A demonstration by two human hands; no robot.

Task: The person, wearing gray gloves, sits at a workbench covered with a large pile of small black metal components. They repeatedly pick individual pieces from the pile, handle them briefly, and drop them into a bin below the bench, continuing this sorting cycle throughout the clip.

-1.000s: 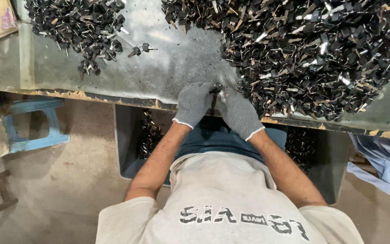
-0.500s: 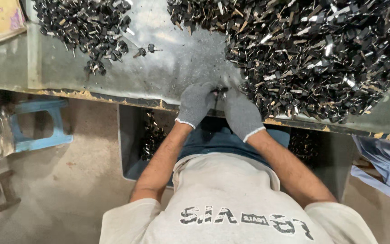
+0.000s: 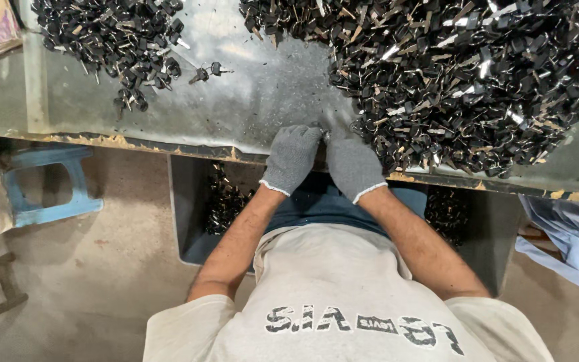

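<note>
**Head view: two gloved hands meet at the table edge**

Head camera looks down on both hands, pressed together at the near edge of the metal table (image 3: 236, 100). The left hand (image 3: 291, 157) and the right hand (image 3: 352, 164) wear grey knit gloves, and their fingertips meet around one small metal piece (image 3: 325, 136) — most likely a key from the heap. Both hands look curled on it, but the piece is too small to say how each one pinches it.

Compared with one second ago, very little has changed. The hands stay at the same spot, fingers closed in the same way; only the camera has shifted a little, so the table sits slightly different in the picture. In my judgement the same piece is being worked on, and the fine handling at the fingertips is not finished.

Just beside the right hand begins the big heap of black-headed keys (image 3: 464, 80), which covers the far right of the table. A smaller pile (image 3: 112, 40) lies well apart at the far left, with two loose keys (image 3: 206, 70) near it. Between the piles the table is grey and dusty.

Under the table edge, by the person's lap, a dark bin (image 3: 189, 201) holds more keys. A blue stool (image 3: 48, 188) stands on the floor at the left — and a light blue sleeve (image 3: 564, 234) of another person shows at the right.
</note>
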